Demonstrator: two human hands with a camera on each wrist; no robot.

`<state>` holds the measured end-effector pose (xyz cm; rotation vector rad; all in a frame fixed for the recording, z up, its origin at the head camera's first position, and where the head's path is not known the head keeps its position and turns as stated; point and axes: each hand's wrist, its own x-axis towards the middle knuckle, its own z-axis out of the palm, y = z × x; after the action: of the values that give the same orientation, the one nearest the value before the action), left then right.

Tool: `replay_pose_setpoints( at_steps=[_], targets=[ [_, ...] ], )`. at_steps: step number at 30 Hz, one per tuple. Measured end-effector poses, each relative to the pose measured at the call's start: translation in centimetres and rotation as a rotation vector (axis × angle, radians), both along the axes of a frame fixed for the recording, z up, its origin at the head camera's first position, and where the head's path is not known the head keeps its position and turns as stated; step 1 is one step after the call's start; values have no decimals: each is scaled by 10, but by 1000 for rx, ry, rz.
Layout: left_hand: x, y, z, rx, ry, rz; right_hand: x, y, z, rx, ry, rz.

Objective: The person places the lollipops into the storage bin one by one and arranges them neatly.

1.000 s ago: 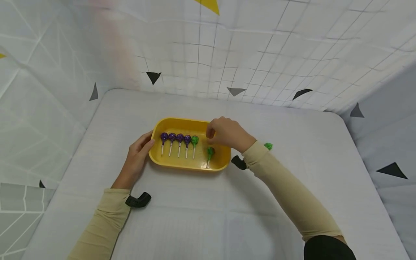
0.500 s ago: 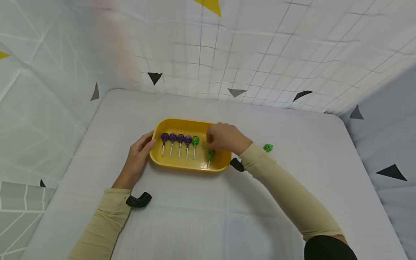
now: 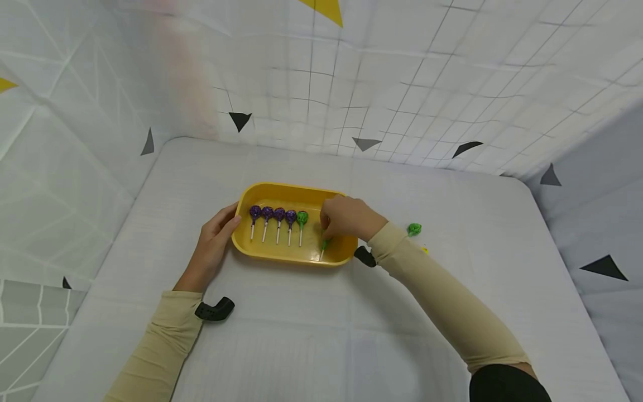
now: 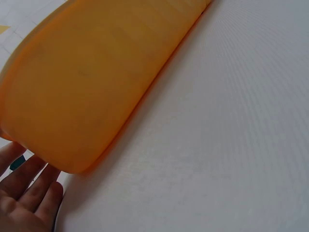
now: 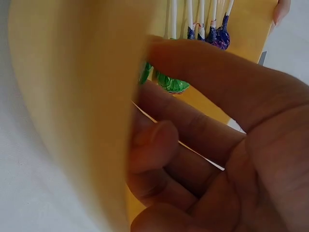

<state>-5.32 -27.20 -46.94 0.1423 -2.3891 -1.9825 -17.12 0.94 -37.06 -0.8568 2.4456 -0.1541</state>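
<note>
A yellow tray (image 3: 281, 255) stands on the table, with purple lollipops (image 3: 279, 214) and one green lollipop (image 3: 302, 218) in a row on its left side, sticks toward me. My left hand (image 3: 213, 245) holds the tray's left end, thumb at the rim and fingers against the outer wall (image 4: 53, 111). Over the tray's right part, my right hand (image 3: 350, 216) pinches a second green lollipop (image 3: 324, 244) between thumb and index finger. That lollipop's head is mostly hidden by the fingers, while its stick points toward the near wall.
Another green lollipop (image 3: 414, 229) lies on the white table (image 3: 281, 335) right of the tray, partly behind the right sleeve (image 3: 442, 290). A small yellow bit (image 3: 425, 250) shows beside that sleeve. Fabric walls with a grid pattern (image 3: 392, 84) enclose the table's back and sides.
My right hand has come down toward me onto the separate green lollipop, covering its head. The left hand and the tray have stayed put. More of the lollipop on the table shows.
</note>
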Motion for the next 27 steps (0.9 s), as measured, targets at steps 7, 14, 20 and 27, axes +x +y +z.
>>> replay_pose_setpoints(
  at_steps=[7, 14, 20, 27],
  targets=[
    [0, 1, 0, -11, -3, 3, -4, 0, -2, -10, 22, 22],
    [0, 0, 0, 1, -2, 1, -7, -5, 5, -25, 33, 41],
    [1, 0, 2, -6, -10, 4, -12, -13, 9, -22, 29, 39],
    [0, 0, 2, -8, -5, -3, -18, -21, 6, -14, 73, 42]
  ],
)
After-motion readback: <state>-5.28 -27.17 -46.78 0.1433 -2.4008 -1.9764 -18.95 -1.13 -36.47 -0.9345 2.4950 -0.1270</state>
